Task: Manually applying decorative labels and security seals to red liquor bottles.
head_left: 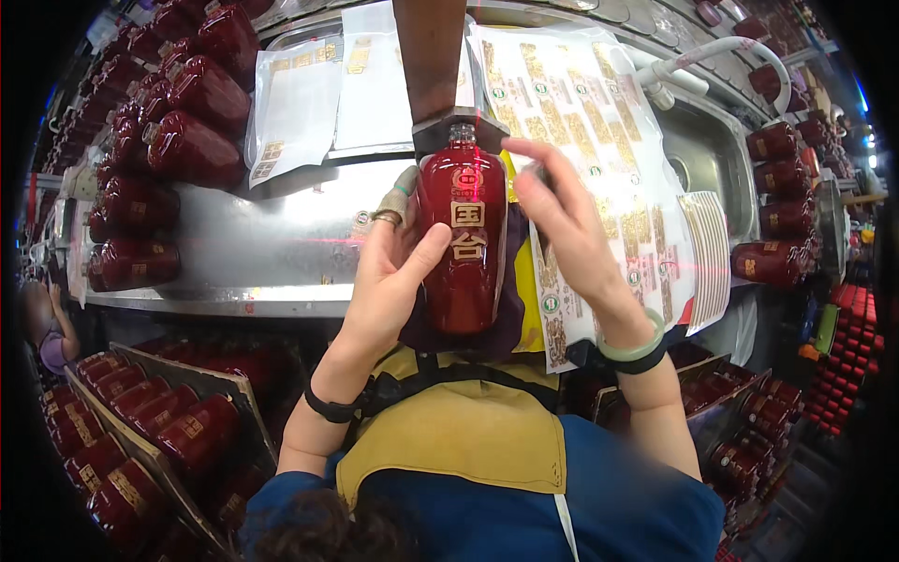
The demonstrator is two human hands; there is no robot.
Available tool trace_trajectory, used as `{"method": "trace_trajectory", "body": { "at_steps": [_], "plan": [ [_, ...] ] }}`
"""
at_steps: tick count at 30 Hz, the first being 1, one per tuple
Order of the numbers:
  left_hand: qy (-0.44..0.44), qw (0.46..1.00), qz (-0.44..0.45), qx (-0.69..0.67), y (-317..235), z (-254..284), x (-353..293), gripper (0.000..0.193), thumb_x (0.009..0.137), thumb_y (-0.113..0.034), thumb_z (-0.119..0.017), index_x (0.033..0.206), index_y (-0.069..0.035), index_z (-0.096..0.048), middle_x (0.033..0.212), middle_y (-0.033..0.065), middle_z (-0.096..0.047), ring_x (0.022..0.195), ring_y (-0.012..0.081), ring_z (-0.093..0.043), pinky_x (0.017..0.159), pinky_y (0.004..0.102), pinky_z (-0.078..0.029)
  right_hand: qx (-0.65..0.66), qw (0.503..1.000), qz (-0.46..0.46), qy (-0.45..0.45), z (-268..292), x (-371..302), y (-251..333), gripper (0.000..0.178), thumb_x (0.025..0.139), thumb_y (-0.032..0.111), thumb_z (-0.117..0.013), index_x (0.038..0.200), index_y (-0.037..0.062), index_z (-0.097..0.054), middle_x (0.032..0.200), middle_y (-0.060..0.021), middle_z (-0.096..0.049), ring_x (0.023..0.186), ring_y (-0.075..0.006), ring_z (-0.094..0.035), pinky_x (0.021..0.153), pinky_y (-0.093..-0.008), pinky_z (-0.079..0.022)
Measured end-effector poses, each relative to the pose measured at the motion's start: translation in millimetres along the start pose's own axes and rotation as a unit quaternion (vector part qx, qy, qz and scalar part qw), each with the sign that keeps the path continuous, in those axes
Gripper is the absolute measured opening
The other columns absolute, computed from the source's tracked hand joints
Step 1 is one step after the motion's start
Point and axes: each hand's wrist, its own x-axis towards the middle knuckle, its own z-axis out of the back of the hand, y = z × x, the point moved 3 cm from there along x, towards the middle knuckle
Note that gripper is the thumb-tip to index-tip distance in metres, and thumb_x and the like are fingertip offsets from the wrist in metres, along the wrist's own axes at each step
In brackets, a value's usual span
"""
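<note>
A glossy dark red bottle (pixel 464 292) with gold lettering and a clear glass neck lies in front of me, neck pointing away, on a dark cloth (pixel 513 323). My left hand (pixel 389 262) is closed around its left side, thumb on the front; pale coverings sit on its fingertips, and a ring shows. To the right of the bottle's shoulder, my right hand (pixel 565 211) is raised with index finger stretched and fingers apart. A small dark patch shows between those fingers, too blurred to name. Red light lines cross the bottle and a wooden post (pixel 431 61) stands beyond its neck.
Sheets of gold lettering transfers (pixel 599 122) cover the right of the metal bench (pixel 253 234), beside a sink (pixel 702 140) with a white pipe (pixel 721 47). White sheets (pixel 298 103) lie at the back left. Red bottles (pixel 192 150) stack left; crates (pixel 234 375) of bottles stand below.
</note>
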Motion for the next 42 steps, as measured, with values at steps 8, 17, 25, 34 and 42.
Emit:
{"method": "trace_trajectory", "body": {
  "at_steps": [8,17,25,34,42],
  "plan": [
    [0.021,0.998,-0.029,0.052,0.6,-1.9,-1.5,0.075,0.100,-0.001,-0.063,0.159,0.007,-0.018,0.155,0.0189,-0.040,0.138,0.0224,-0.047,0.115,0.0371,-0.042,0.053,0.998,-0.019,-0.014,-14.5,-21.0,-45.4,0.082,0.087,0.020,-0.084,0.154,0.0056,-0.039,0.091,0.0040,-0.045,0.082,-0.0051,-0.043,0.073,-0.0208,-0.038],
    [0.028,0.999,0.002,-0.041,5.5,13.1,-5.1,0.072,0.111,-0.048,-0.033,0.162,0.001,-0.018,0.162,0.0203,-0.034,0.149,0.0277,-0.037,0.122,0.0403,-0.031,-0.291,0.859,0.411,-0.090,9.4,19.1,23.0,0.031,0.093,0.005,-0.064,0.124,0.0051,-0.064,0.109,-0.0085,-0.067,0.100,-0.0255,-0.065,0.091,-0.0371,-0.052],
    [-0.057,0.995,-0.078,-0.024,-14.0,34.2,-13.5,0.078,0.109,-0.059,-0.022,0.158,0.001,-0.027,0.161,0.0243,-0.034,0.152,0.0348,-0.031,0.127,0.0441,-0.021,-0.364,0.764,0.509,0.157,-26.2,2.9,18.9,0.025,0.083,0.007,-0.067,0.108,0.0060,-0.066,0.089,-0.0054,-0.064,0.081,-0.0238,-0.061,0.072,-0.0376,-0.053],
    [-0.005,0.995,-0.101,0.007,-9.2,32.4,-15.0,0.080,0.108,-0.062,-0.020,0.152,0.003,-0.038,0.158,0.0248,-0.039,0.147,0.0365,-0.038,0.123,0.0477,-0.028,-0.320,0.657,0.653,0.199,-0.9,-28.3,-11.1,0.030,0.080,0.021,-0.077,0.110,0.0208,-0.073,0.103,-0.0026,-0.067,0.081,-0.0182,-0.061,0.074,-0.0363,-0.053],
    [0.130,0.736,-0.339,0.571,-18.2,7.9,11.1,0.077,0.089,-0.081,-0.045,0.132,-0.024,-0.072,0.160,0.0224,-0.036,0.140,0.0468,-0.038,0.116,0.0539,-0.034,-0.229,0.853,0.466,0.053,22.6,-34.8,-12.0,0.046,0.076,-0.002,-0.081,0.117,0.0069,-0.063,0.103,-0.0122,-0.070,0.087,-0.0323,-0.067,0.075,-0.0408,-0.055]
  ]
}}
